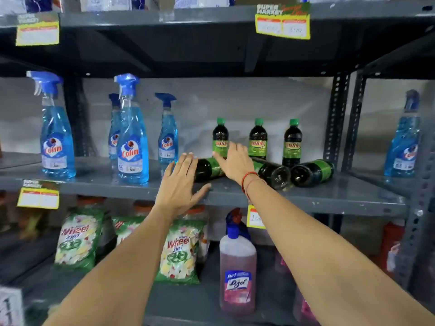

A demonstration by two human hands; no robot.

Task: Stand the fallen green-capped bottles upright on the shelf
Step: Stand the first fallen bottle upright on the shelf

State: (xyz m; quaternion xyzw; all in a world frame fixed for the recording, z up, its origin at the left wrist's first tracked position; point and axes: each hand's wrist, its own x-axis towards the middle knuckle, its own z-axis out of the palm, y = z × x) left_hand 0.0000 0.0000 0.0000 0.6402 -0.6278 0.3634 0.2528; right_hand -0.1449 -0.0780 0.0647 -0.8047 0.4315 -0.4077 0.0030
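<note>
While both my arms reach toward the grey metal shelf (306, 196), three dark green-capped bottles lie on their sides along its front part. My left hand (179, 184) is spread wide, fingers apart and holding nothing, its fingertips right at the base of the leftmost fallen bottle (208, 169); whether they touch it I cannot tell. My right hand (233, 163), with a red thread at the wrist, is also wide in its grip and flat, palm down, over the same bottle's green label, clasping nothing. To its right lie the middle fallen bottle (274, 174) and the rightmost fallen bottle (312, 171), bases toward me, the two close together. Behind them, near the back of the shelf, three more of the same bottles stand upright: one (220, 137) just beyond my right fingertips, a second (258, 140) and a third (292, 142) farther right. Blue spray bottles (133, 147) stand on the left part of the same shelf. Below, detergent packets (181, 252) and a pink cleaner bottle (237, 274) sit on the lower shelf.
</note>
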